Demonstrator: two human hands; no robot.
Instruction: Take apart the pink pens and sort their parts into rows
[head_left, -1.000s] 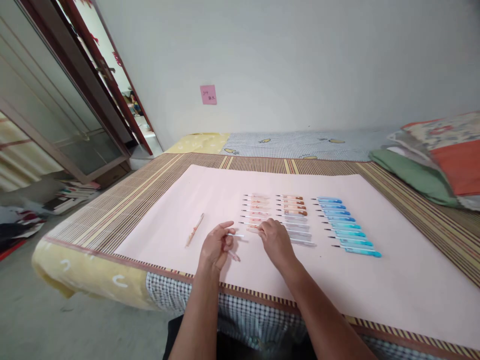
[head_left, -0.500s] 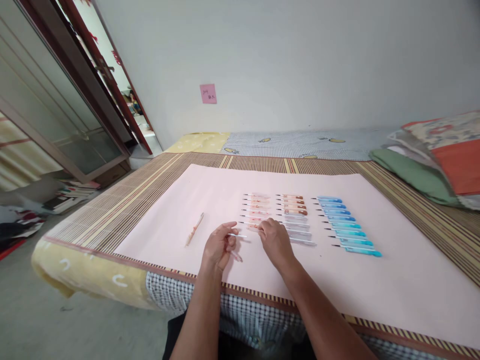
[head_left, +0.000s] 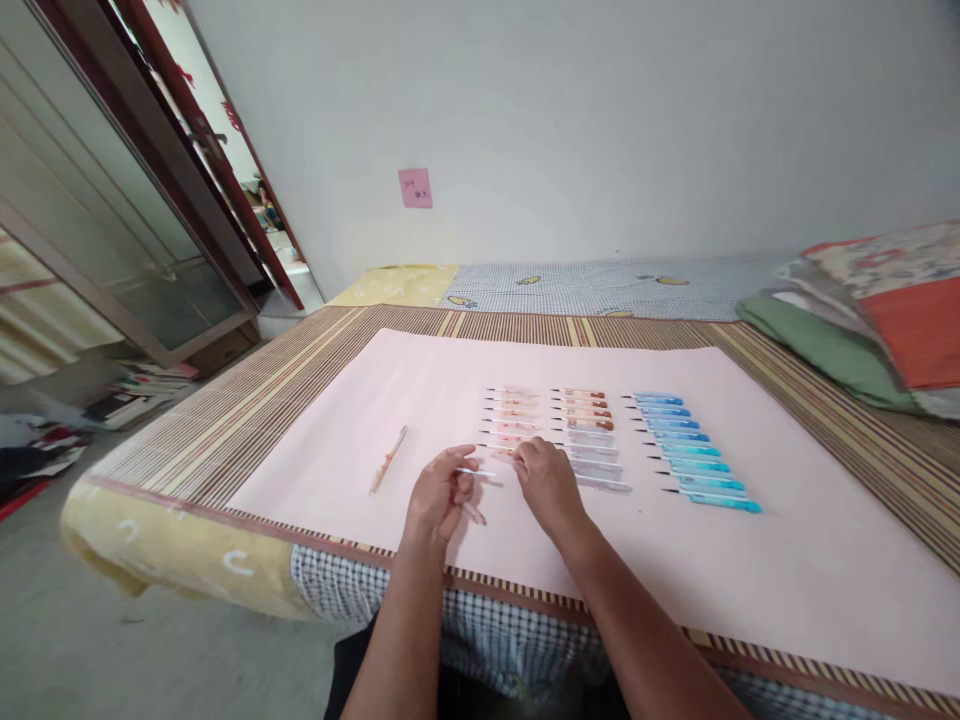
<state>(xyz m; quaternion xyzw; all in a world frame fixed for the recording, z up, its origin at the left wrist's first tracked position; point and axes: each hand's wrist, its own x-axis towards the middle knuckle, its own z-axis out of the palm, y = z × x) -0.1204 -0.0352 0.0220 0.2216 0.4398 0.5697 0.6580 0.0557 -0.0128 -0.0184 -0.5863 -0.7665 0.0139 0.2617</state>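
My left hand [head_left: 441, 492] is closed round a thin white pen piece [head_left: 480, 472] and a pinkish pen part [head_left: 474, 513] that pokes out below its fingers. The fingertips of my right hand [head_left: 546, 478] pinch the right end of the lowest pen in the pink column [head_left: 510, 425]. To the right of it lie a column of brown and grey pens [head_left: 589, 410] and one of blue to teal pens [head_left: 682, 438], most with dark tips facing left. A single orange-patterned pen [head_left: 388, 460] rests slanted, left of my left hand.
A pale pink sheet [head_left: 322, 450] covers much of a striped mat [head_left: 247, 410] on a bed. Folded cloth and a cushion [head_left: 911, 320] lie at the right edge. Behind is a wall with a pink note [head_left: 415, 188]; a person is visible through the doorway.
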